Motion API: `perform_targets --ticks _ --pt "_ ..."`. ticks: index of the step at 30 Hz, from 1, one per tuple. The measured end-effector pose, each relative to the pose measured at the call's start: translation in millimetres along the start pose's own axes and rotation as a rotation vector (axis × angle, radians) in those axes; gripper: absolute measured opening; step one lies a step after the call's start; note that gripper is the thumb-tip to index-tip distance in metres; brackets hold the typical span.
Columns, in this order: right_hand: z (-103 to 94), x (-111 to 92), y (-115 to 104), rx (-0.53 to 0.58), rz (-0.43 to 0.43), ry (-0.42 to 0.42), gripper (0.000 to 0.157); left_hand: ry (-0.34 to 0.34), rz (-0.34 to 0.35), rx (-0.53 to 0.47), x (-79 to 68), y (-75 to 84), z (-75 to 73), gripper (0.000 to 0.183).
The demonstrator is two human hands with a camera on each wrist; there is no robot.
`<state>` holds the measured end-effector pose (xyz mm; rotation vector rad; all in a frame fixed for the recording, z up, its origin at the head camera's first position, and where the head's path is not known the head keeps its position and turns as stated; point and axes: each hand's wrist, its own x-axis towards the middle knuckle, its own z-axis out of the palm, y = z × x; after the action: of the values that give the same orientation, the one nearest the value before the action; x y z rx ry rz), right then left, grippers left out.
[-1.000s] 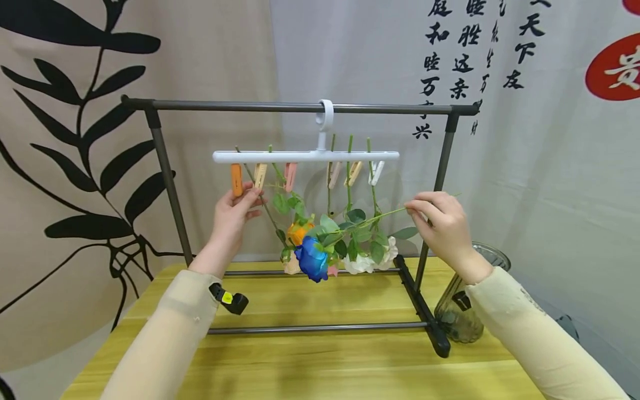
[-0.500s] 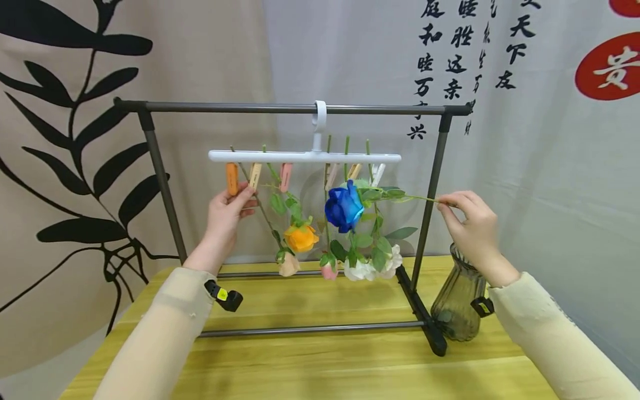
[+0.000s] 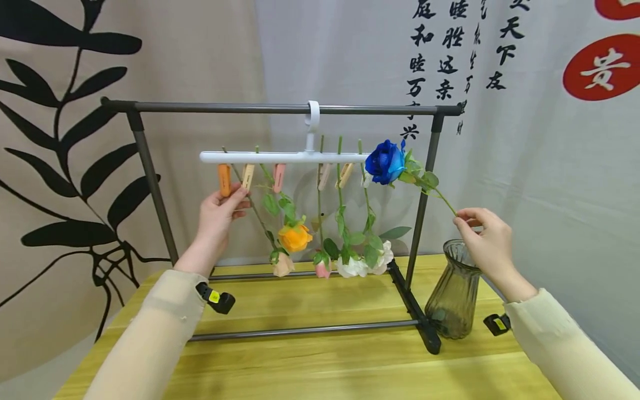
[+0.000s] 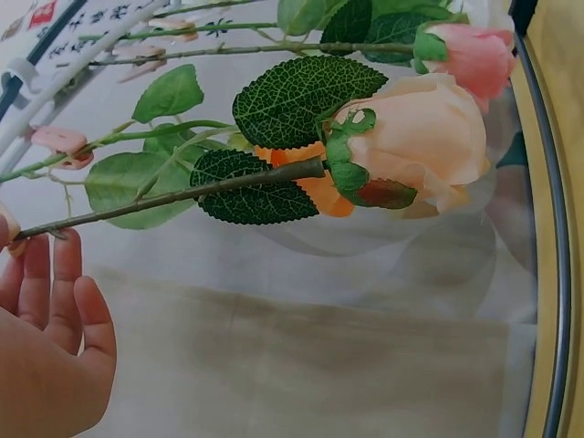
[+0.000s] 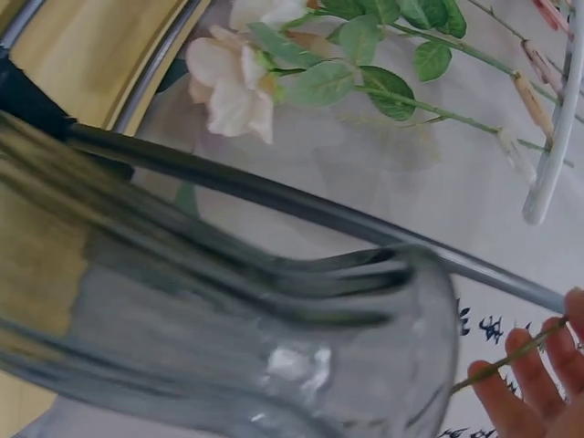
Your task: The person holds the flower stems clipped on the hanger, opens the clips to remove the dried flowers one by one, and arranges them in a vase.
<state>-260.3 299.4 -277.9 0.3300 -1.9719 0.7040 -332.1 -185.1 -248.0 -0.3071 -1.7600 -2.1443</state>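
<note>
A blue rose (image 3: 386, 162) is in my right hand (image 3: 487, 244), which pinches the end of its green stem; the bloom points up and left, in front of the hanger's right end. The right wrist view shows that stem (image 5: 511, 358) against the fingers. My left hand (image 3: 216, 219) pinches the upper stem of a peach rose (image 3: 283, 264), close below a cream clothespin (image 3: 247, 178). The left wrist view shows this peach rose (image 4: 415, 141) hanging bloom-down. An orange clothespin (image 3: 224, 180) hangs just above the left fingers with no stem visible in it.
A white hanger (image 3: 260, 158) hangs from the grey rack's top bar (image 3: 225, 108). Its clothespins hold an orange rose (image 3: 295, 238), a pink rose (image 3: 322, 265) and white flowers (image 3: 352, 266), upside down. A ribbed glass vase (image 3: 452, 294) stands beside the rack's right foot.
My right hand has moved right and slightly down, drawing the blue rose out from the other flowers and swinging its bloom up. My left hand stays at the peach rose's stem.
</note>
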Motion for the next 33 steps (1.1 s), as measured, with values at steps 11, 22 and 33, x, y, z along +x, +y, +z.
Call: perform_targets --ticks 11,22,33 --pt "-13.9 -22.2 11.7 -0.048 0.134 -0.097 0.014 -0.011 0.011 0.023 -0.7 3.9 -0.1 0.022" --pt "-13.4 -30.2 21.8 -0.148 0.176 -0.288 0.015 -0.016 -0.003 0.005 -3.6 4.0 -2.8 0.019" --pt "-17.1 -31.0 27.3 -0.213 0.208 -0.432 0.021 -0.035 0.013 0.045 -2.6 1.5 -2.7 0.021"
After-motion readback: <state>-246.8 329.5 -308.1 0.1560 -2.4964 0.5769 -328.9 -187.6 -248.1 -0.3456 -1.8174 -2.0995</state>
